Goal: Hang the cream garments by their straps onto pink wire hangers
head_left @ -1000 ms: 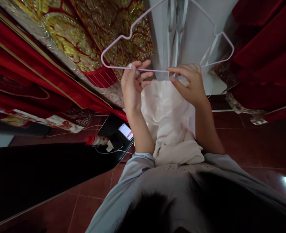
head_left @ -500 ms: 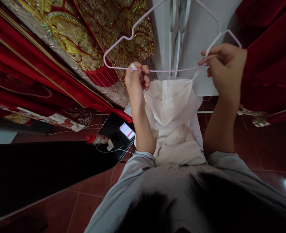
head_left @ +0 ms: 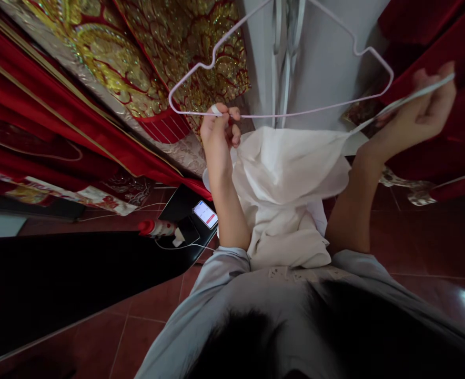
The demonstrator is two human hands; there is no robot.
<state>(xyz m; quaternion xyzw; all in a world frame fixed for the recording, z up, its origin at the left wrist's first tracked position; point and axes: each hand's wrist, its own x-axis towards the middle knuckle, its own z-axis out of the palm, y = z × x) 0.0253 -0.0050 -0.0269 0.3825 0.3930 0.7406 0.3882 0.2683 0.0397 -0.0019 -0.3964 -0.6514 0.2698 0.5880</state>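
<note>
Hanger (head_left: 264,116) held at lower bar by grip of left hand (head_left: 218,128) — white garment (head_left: 291,166) just below, strap (head_left: 366,123) held taut by right hand (head_left: 422,113).

The thin lilac hanger (head_left: 295,114) sits just beyond the white cloth garment (head_left: 287,163). Left, at the black table's (head_left: 98,284) right edge, lies a rectangular phone (head_left: 205,214), a red-capped cylindrical bottle (head_left: 161,228) left of it.

Blk desk (head_left: 78,284) held lit phone (head_left: 205,214), wht cable (head_left: 187,246) & red-capped btl (head_left: 164,228). Gold-sequin garment (head_left: 116,58) hung on L side of view, red cloth (head_left: 437,142) on R; red-brn tiled flr (head_left: 145,316) lay below.
</note>
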